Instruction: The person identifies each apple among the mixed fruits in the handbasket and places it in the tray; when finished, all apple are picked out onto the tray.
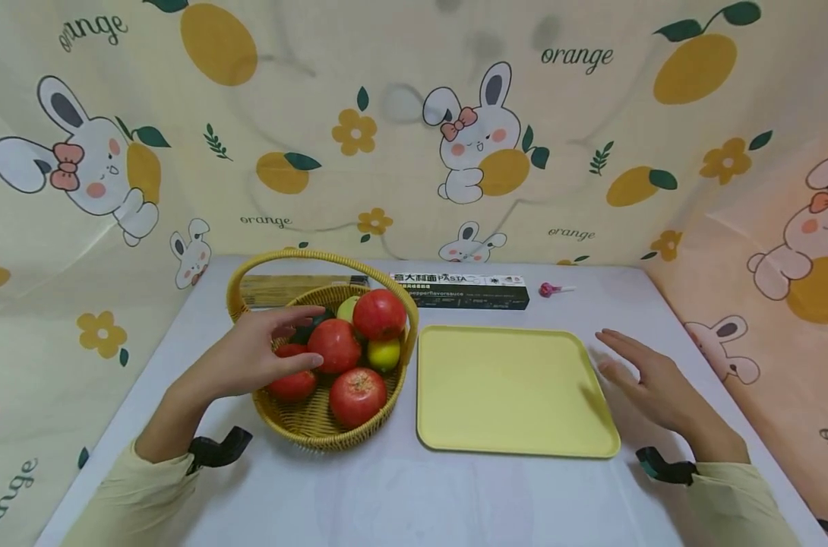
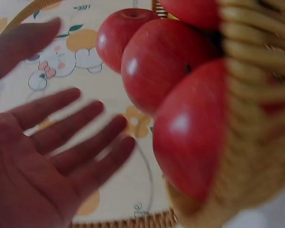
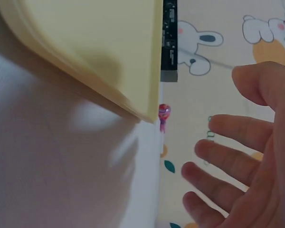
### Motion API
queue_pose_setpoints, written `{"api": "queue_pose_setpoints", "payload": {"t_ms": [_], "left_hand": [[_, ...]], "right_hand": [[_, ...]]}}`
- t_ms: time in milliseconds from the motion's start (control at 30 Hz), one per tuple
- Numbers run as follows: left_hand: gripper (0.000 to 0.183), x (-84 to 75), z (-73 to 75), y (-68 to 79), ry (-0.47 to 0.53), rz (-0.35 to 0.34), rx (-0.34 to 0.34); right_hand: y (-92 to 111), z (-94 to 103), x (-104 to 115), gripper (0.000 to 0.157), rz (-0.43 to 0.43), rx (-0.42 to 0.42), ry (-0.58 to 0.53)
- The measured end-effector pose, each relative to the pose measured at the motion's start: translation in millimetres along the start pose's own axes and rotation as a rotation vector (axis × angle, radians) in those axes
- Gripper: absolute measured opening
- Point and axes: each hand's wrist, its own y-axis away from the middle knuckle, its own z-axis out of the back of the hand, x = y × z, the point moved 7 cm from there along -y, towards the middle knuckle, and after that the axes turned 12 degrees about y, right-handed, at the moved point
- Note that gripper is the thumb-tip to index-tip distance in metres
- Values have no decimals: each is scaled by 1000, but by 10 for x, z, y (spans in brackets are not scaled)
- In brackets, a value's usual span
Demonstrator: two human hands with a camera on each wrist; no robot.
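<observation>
A yellow woven basket (image 1: 311,437) with a tall handle stands left of centre, holding several red apples (image 1: 358,396). A small yellow-green fruit (image 1: 383,355) sits among them at the right. My left hand (image 1: 260,353) reaches over the basket's left side, thumb and fingers spread apart, with nothing gripped. In the left wrist view its straight fingers lie beside the red apples (image 2: 190,133) with a gap between. My right hand (image 1: 649,384) hovers just off the right edge of a yellow tray (image 1: 510,391). Its fingers are loosely extended and hold nothing.
Behind the tray lies a dark pasta box (image 1: 462,292). To its right is a wrapped lollipop (image 1: 551,289) on the white table (image 1: 414,501). A printed cloth (image 1: 387,152) with rabbits and oranges walls off the back and both sides.
</observation>
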Motion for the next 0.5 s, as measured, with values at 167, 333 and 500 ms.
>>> {"api": "queue_pose_setpoints", "payload": {"t_ms": [167,333,500], "left_hand": [[70,-22,-107,-163,-92,54,42],[70,-41,-195,-270,-138,91,54],[74,-23,-263,-324,-155,141,71]], "right_hand": [[-34,-146,-63,62,-68,112,-34],[-83,-282,-125,63,-109,190,-72],[-136,-365,-171,65,-138,237,-64]]}}
